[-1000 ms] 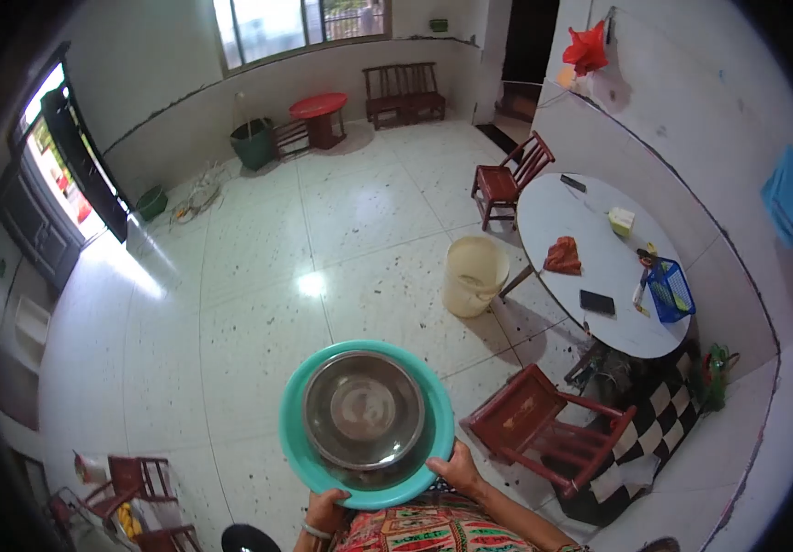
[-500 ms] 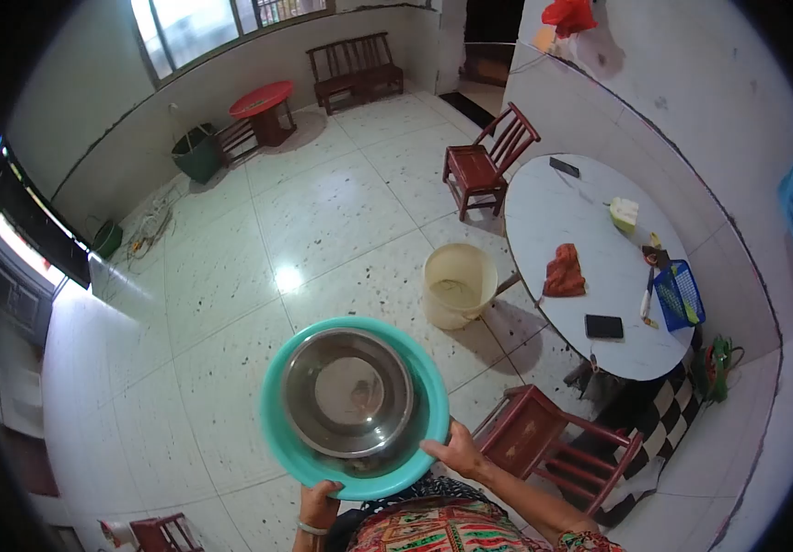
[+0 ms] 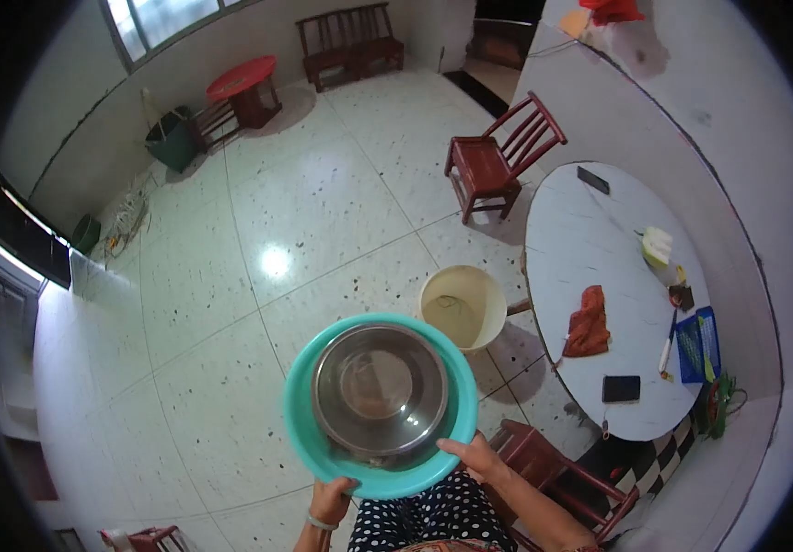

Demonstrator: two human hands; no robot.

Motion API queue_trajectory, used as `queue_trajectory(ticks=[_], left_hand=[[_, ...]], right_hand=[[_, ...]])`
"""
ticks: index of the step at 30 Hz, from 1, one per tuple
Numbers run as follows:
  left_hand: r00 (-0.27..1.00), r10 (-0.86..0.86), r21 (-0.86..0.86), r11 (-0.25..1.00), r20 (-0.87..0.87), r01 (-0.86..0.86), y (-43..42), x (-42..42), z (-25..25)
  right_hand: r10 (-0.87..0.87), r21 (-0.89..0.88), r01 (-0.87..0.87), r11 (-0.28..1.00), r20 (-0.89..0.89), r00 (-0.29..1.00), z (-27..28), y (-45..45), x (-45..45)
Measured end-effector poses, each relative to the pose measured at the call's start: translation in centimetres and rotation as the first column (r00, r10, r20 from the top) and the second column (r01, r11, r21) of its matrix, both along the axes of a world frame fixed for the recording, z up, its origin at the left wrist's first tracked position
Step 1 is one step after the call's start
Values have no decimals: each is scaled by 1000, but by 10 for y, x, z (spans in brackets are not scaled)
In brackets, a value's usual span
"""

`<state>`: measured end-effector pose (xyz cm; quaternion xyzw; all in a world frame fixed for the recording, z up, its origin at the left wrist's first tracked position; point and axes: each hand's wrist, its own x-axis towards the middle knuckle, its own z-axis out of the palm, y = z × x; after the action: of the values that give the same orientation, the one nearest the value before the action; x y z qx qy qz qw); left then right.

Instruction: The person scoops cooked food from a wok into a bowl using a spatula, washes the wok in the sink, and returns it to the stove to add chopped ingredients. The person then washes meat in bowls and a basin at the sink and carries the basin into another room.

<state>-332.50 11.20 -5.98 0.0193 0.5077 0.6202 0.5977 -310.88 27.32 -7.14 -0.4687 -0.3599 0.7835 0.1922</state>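
Note:
A round teal basin (image 3: 301, 405) is carried in front of the body, with a shiny steel bowl (image 3: 380, 385) inside it. My left hand (image 3: 330, 501) grips the basin's near rim at the lower left, thumb over the edge, a pale bangle on the wrist. At the lower right of the rim, my right hand (image 3: 473, 454) is closed on it, thumb on top and fingers hidden beneath. Just beyond the basin, a cream bucket (image 3: 463, 308) stands on the floor.
To the right is an oval white table (image 3: 571, 239) with a red cloth (image 3: 588, 324), a phone (image 3: 621, 388) and a blue basket (image 3: 698, 345). One red chair (image 3: 484, 167) stands behind the bucket, another (image 3: 530, 458) by my right arm. A red stool (image 3: 242, 81) is far off.
The view has turned and moved forward across the room. The bucket and table now appear nearer, with the bucket right beside the basin's far rim. Both hands keep their hold.

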Motion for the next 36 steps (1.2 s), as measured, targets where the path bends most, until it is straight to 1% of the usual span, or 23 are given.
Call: queue_trajectory(ticks=[1, 2, 3, 6, 9, 11, 14, 17, 18, 21, 24, 25, 28, 30, 32, 36], left_hand=[[999, -39, -2, 999, -37, 39, 14, -3, -7], [999, -36, -28, 999, -30, 36, 30, -4, -14], [999, -35, -55, 998, -21, 34, 45, -2, -19], [998, -55, -95, 994, -29, 52, 83, 4, -48], [996, -83, -106, 991, -6, 82, 119, 12, -71], [994, -110, -105, 988, -5, 109, 141, 24, -78], [967, -241, -114, 966, -81, 231, 180, 36, -80], [941, -328, -117, 941, -82, 318, 215, 48, -93], [920, -376, -101, 925, -110, 366, 227, 52, -94], [835, -506, -66, 861, -216, 504, 274, 64, -87], [774, -585, -66, 806, -242, 588, 320, 84, -80], [790, -572, -60, 817, -220, 574, 333, 93, -79], [692, -682, -103, 726, -237, 680, 370, 114, -79], [748, -643, -61, 764, -163, 643, 387, 135, -90], [780, -620, -46, 784, -80, 619, 398, 153, -97], [690, -717, -61, 697, -101, 715, 431, 183, -104]], right_hand=[[-5, -72, 3, 997, -32, 999, -10, 12, 2], [-15, -139, 6, 990, -65, 998, -22, 26, 4], [-16, -157, 11, 988, -30, 999, -36, 36, 6], [-72, -164, 69, 984, -11, 997, -62, 64, 16], [-73, -79, 75, 994, 37, 997, -82, 91, 30], [-153, -92, 154, 984, 11, 988, -87, 103, 44], [-249, -80, 250, 965, 18, 968, -89, 119, 71], [-354, -47, 356, 933, 43, 934, -89, 135, 94], [-393, -34, 395, 918, 52, 918, -88, 139, 101], [-472, -69, 475, 877, 63, 879, -86, 155, 124], [-565, -33, 568, 822, 66, 822, -90, 168, 148], [-598, -38, 601, 799, 62, 799, -91, 171, 155], [-687, -52, 689, 723, 50, 725, -83, 190, 172], [-731, -61, 732, 679, 40, 682, -71, 202, 180], [-737, -14, 738, 674, 57, 674, -80, 207, 200], [-730, 65, 728, 683, 98, 676, -110, 213, 242]])
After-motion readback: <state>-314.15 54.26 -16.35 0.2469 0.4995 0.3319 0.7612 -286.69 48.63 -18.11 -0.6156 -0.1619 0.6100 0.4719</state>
